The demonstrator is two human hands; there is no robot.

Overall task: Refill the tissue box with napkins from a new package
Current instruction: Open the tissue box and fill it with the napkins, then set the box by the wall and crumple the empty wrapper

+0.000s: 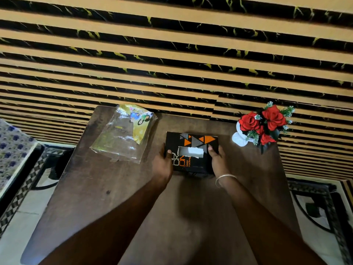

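Note:
A black tissue box [193, 138] with orange and grey triangles lies flat on the brown table [107, 188], near its far edge. White napkins [193, 151] show through the slot in its top. My left hand [162, 165] grips the box's left side, thumb on top. On the right side my right hand [217, 161] holds it the same way; a thin bangle circles that wrist. A clear plastic napkin package [122, 138] with a yellow printed end lies flat and crumpled to the left of the box.
A white vase of red artificial roses [261, 125] stands at the table's far right corner. A striped orange and black wall [172, 54] rises right behind the table. A flowered cloth [11, 148] lies at the left.

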